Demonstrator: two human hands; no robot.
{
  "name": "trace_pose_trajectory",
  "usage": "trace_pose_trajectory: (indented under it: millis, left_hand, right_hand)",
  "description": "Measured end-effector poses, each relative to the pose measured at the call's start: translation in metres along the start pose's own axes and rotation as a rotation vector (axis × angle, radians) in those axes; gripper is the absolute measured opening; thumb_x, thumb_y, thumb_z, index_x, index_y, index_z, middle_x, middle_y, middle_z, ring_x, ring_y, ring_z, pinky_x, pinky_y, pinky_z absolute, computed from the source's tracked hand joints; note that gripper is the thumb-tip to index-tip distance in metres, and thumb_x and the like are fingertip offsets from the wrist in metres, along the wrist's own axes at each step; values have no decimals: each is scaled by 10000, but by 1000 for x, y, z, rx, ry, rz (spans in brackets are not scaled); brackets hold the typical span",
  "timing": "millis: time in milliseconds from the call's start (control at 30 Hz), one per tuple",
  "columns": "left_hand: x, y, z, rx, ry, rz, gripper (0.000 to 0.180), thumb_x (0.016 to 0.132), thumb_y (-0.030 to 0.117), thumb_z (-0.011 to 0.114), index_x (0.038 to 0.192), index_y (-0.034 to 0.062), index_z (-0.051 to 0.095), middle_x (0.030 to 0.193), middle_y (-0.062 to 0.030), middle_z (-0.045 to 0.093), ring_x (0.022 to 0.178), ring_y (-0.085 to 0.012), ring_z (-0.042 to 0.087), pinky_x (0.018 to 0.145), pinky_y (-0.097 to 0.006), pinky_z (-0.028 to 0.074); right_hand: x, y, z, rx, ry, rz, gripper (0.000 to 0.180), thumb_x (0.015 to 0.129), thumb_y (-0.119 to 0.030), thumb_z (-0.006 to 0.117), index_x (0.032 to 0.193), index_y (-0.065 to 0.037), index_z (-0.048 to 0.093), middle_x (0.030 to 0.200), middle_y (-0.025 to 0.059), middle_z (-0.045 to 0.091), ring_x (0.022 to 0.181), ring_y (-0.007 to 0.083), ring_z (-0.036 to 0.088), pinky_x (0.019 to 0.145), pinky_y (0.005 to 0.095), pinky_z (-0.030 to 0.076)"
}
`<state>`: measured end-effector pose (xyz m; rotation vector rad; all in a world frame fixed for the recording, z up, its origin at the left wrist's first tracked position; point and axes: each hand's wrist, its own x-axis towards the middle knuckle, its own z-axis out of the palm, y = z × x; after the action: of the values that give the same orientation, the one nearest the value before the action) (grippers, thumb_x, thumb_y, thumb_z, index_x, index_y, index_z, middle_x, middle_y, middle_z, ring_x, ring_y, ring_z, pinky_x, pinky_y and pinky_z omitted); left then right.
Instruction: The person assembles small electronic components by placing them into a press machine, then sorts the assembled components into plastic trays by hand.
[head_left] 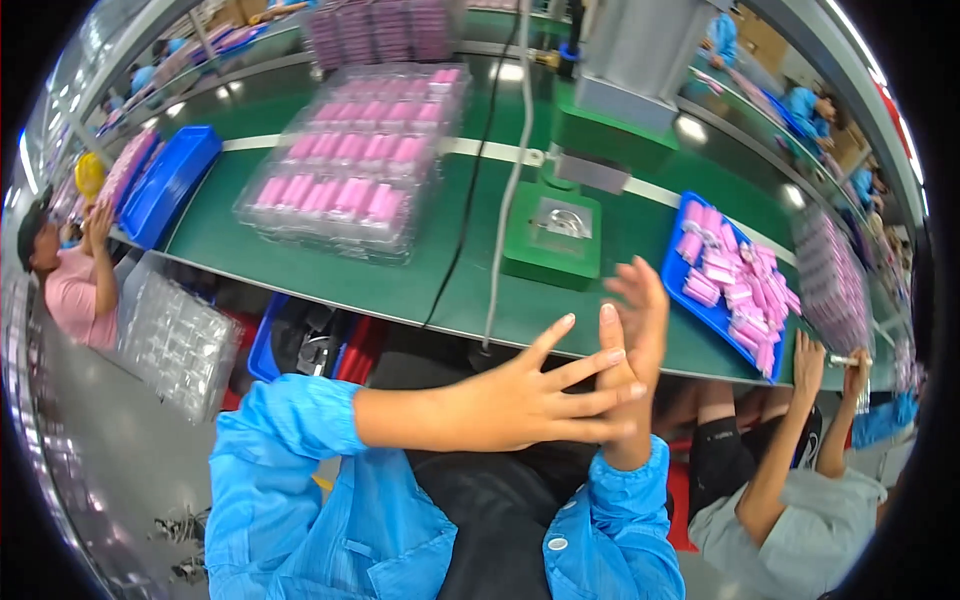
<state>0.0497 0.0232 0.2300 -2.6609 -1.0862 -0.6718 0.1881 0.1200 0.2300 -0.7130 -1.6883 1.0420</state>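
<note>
My left hand [520, 400] reaches across my front, its fingers spread apart and holding nothing. The fingertips overlap my right hand [637, 340], which is raised upright with the thumb apart; its fingertips are slightly blurred and no object shows in it. Whether the hands touch is hard to tell. Just beyond them stands a green press fixture [552, 240] with a metal plate on its bed, under a grey press head [640, 60]. To the right, a blue tray [712, 312] holds a heap of pink cylindrical pieces [740, 285].
Stacked clear plastic trays [335, 240] of pink pieces stand left on the green bench [400, 290]. A blue bin [165, 190] lies farther left. A black cable [468, 215] and a grey hose [510, 200] cross the bench. Co-workers sit at left and right [790, 500].
</note>
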Motion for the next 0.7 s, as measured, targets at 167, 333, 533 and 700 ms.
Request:
trace_pose_trajectory:
  millis: [167, 333, 533, 700]
  left_hand:
    - [-52, -125, -109, 364, 577, -368, 173, 920, 3, 594, 1070, -1, 680, 947, -137, 680, 841, -277, 667, 772, -362, 537]
    - [-83, -358, -107, 300, 535, -922, 269, 857, 143, 705, 1099, 26, 723, 891, -139, 709, 830, -231, 702, 788, -334, 553]
    - [-46, -490, -44, 242, 35, -1339, 521, 713, 328, 812, 1104, -5, 727, 1174, -254, 692, 1116, -377, 672, 967, -428, 540]
    - [-26, -496, -23, 230, -214, -1493, 434, 774, 326, 777, 1105, 48, 750, 1183, -194, 715, 1123, -340, 688, 923, -460, 566]
  right_hand:
    - [22, 73, -47, -399, 213, -64, 317, 926, -29, 640, 1242, -2, 631, 1222, 137, 604, 1113, 273, 583, 959, 381, 467]
    - [8, 85, -29, -624, 153, -196, 220, 919, -23, 632, 1133, 19, 663, 1099, 186, 616, 1032, 355, 586, 922, 422, 467]
    - [6, 93, -36, -633, 164, -134, 224, 898, -5, 637, 1118, 23, 666, 1073, 188, 615, 1017, 356, 584, 903, 429, 468]
    - [2, 92, -38, -644, 172, -150, 224, 873, 9, 653, 1094, 36, 668, 1057, 192, 624, 986, 364, 588, 878, 439, 475]
